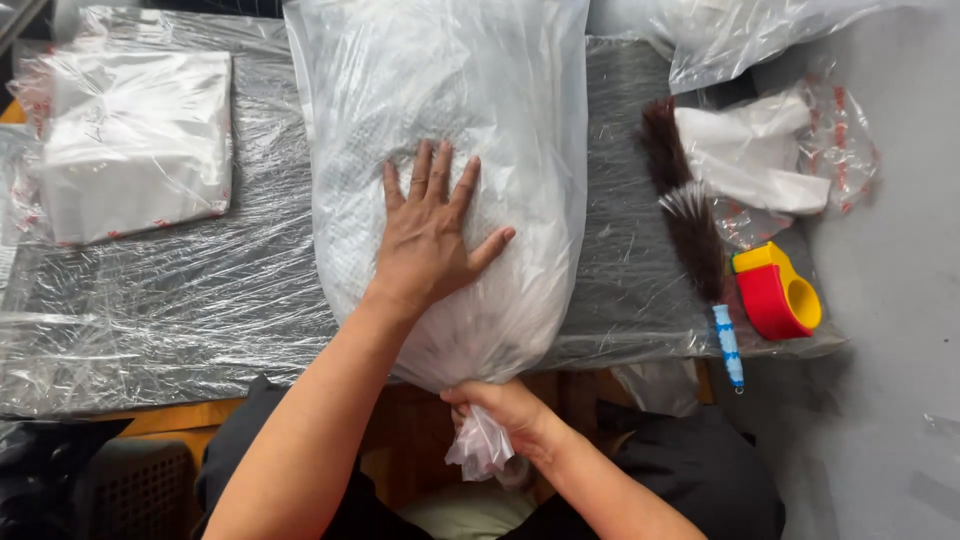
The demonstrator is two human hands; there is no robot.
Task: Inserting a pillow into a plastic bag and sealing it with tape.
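While pressing flat and spread-fingered with left hand (430,240) on stuffed plastic bag (450,170), right hand (505,410) pinching gathered bag neck (480,450) shut. Likely risks: neck slipping free from loosened pinch, or thin film splitting under hard pressing.

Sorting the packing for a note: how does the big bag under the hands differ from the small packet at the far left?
The big bag is long, bulging and rounded; the small packet is flat and squarish. The left hand presses the big bag and the right hand grips its gathered end; the small packet lies untouched. Both are clear plastic around white contents.
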